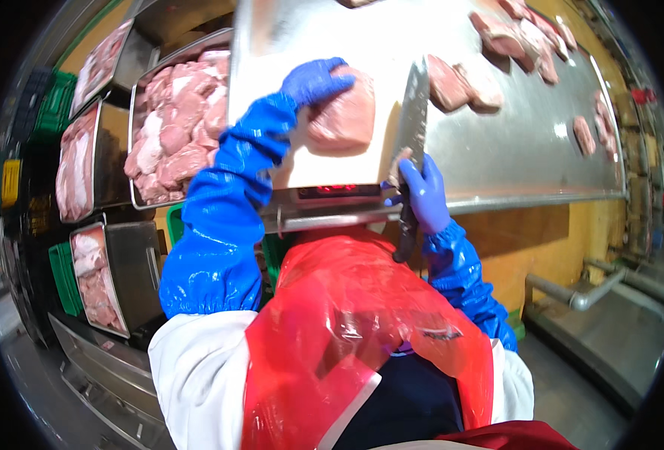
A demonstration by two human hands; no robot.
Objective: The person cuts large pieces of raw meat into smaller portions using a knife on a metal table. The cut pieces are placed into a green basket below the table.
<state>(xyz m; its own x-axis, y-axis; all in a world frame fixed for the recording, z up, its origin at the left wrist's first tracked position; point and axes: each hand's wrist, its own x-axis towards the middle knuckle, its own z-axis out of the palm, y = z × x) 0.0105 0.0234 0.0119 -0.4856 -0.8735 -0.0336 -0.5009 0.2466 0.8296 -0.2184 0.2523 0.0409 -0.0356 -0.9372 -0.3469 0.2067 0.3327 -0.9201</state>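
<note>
A thick block of pale pink raw meat (347,116) sits on a white cutting board (380,45). My left hand (317,81), in a blue glove, grips its far left side, fingers laid over the top. To the right of the block, my right hand (426,193) is closed around the dark handle of a long knife (414,105). The broad blade points away from me and stands apart from the block. A small scrap of meat (402,166) shows by the blade's base, at my right fingers; how it is held is unclear.
Left of the board stands a metal tray (132,142) heaped with meat pieces. More meat-filled trays (125,270) and green crates (63,277) lie farther left. Several meat cuts (452,81) rest on the steel table (527,150) at right. A red-lit display (338,191) is at the near edge.
</note>
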